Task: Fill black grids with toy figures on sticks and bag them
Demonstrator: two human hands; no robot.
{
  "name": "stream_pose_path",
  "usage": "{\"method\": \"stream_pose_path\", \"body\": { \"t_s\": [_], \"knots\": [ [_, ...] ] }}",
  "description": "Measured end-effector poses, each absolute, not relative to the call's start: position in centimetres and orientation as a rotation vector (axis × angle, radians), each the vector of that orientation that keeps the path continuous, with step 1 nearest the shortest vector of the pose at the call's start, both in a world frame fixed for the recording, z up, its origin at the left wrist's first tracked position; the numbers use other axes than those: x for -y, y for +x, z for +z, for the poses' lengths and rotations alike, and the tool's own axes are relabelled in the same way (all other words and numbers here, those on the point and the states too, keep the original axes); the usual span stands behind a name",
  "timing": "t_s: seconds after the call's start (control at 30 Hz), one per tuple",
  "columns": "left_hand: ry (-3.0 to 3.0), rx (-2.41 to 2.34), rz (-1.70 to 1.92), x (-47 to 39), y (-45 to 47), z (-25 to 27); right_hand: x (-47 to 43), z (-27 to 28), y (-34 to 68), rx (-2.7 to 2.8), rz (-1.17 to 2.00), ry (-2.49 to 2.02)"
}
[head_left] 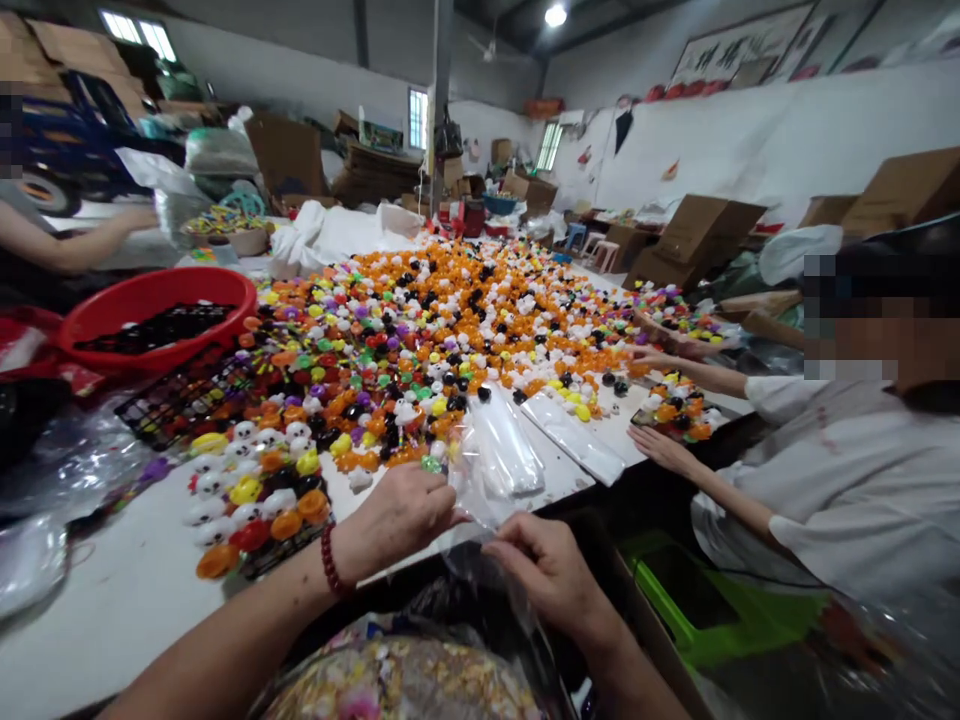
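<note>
Both of my hands grip a clear plastic bag (480,515) at the near edge of the table. My left hand (401,515), with a dark red bead bracelet at its wrist, is closed on the bag's left side. On the right, my right hand (551,565) pinches the film between thumb and fingers. Beyond them lie stacks of flat clear bags (504,445). Left of my left hand, rows of small plastic figures (259,490) in white, orange, yellow and red fill a tray whose sides are mostly hidden. A wide heap of similar figures (450,300) covers the table beyond.
A red tub (157,312) with black pieces and a black crate (187,400) stand at left. A co-worker (840,480) at right has hands by a small filled tray (679,405). Another person's arm (67,245) shows at left. A green stool (690,600) sits below the table.
</note>
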State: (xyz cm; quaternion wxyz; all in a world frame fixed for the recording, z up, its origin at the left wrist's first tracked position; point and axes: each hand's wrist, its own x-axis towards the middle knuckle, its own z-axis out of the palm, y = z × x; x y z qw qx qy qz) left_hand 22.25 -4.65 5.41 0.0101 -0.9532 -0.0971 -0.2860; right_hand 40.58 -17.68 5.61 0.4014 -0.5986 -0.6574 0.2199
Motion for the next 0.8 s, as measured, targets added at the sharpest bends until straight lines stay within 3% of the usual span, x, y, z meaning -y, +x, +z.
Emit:
{"method": "stream_pose_path", "body": {
  "t_s": [0.13,0.37,0.5,0.67,0.8],
  "knots": [
    [-3.019,0.285,-0.806,3.9,22.2,6.1,17.4,6.0,41.5,1.634,0.477,-1.503],
    [-3.376,0.827,-0.745,2.2,23.1,6.8,16.3,5.7,42.5,1.531,0.445,-1.626],
    [-3.555,0.893,-0.799,1.7,23.3,7.2,15.8,5.7,43.4,1.368,0.449,-1.613],
    [-3.886,1.182,-1.175,1.1,23.0,6.5,14.3,4.9,44.9,0.960,0.606,-1.468],
    [-3.680,1.574,-2.078,0.7,23.3,4.1,11.9,3.6,46.3,0.596,0.711,-1.232]
  ]
}}
